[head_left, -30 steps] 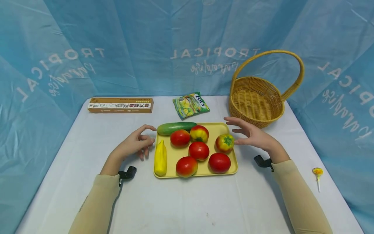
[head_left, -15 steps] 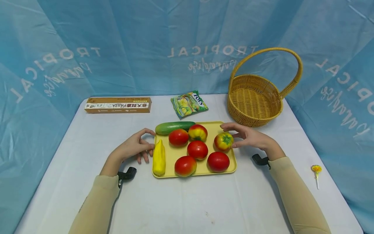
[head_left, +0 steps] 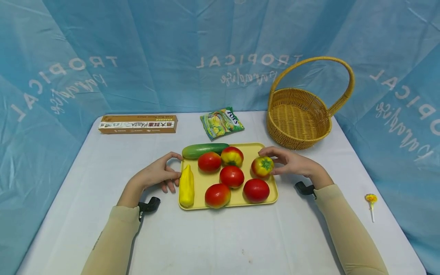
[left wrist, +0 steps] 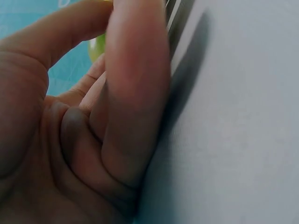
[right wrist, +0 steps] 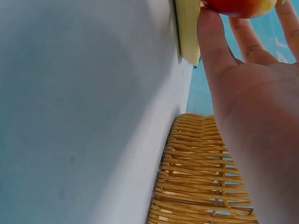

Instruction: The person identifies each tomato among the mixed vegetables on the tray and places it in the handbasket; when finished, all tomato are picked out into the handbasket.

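In the head view a pale yellow tray (head_left: 203, 187) bears a green cucumber (head_left: 203, 150), a long yellow fruit (head_left: 186, 189) and several rounded red fruits (head_left: 232, 176). My right hand (head_left: 292, 162) reaches over the tray's right rim. Its thumb and fingers curl round a red-and-yellow tomato (head_left: 262, 167) with a green star-shaped top; the right wrist view shows the thumb (right wrist: 212, 37) against the underside of this tomato (right wrist: 243, 5). At the tray's left rim, my left hand (head_left: 156, 173) has its index fingertip and thumb at the edge, the other fingers loosely bent beneath.
Behind the tray lie a pasta box (head_left: 138, 124) at the left and a green snack bag (head_left: 221, 123) in the middle. A wicker basket (head_left: 297, 141) with a tall handle stands at the back right. A lollipop (head_left: 371, 199) lies near the table's right edge.
My right hand has moved left and its fingers have come in round the tomato. The left hand has come closer, up to the tray's left rim. The view has shifted slightly.
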Demonstrator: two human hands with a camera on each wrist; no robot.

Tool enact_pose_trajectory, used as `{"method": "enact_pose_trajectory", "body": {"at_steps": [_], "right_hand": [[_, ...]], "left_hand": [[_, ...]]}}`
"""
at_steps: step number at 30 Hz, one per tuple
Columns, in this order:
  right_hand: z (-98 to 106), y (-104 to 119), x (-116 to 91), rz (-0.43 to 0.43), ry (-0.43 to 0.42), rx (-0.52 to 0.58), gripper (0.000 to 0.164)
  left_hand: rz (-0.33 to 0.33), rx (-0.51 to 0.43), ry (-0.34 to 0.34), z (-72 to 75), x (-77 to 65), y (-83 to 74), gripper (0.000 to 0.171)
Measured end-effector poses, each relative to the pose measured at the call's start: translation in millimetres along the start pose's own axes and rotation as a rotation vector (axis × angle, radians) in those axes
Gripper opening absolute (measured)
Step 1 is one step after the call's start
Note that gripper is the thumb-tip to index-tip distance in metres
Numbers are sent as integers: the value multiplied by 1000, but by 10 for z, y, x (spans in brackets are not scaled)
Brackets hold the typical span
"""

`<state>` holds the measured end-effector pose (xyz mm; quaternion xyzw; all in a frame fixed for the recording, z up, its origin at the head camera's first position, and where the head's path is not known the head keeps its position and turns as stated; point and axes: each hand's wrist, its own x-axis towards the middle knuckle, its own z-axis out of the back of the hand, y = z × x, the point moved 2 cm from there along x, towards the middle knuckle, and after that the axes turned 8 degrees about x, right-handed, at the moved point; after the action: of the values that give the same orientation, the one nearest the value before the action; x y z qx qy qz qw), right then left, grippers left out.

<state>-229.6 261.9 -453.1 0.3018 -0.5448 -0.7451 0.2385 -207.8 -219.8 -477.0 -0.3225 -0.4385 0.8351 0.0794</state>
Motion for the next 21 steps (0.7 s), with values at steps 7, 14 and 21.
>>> {"method": "enact_pose_trajectory", "body": {"at_steps": [7, 14, 21], "right_hand": [[9, -22, 0, -15, 4, 3, 63], [16, -32, -6, -19, 5, -19, 57], [9, -25, -6, -3, -6, -33, 51]], "left_hand": [[15, 0, 9, -2, 3, -7, 66], [13, -3, 19, -3, 5, -17, 66], [18, 5, 25, 6, 10, 2, 65]]}}
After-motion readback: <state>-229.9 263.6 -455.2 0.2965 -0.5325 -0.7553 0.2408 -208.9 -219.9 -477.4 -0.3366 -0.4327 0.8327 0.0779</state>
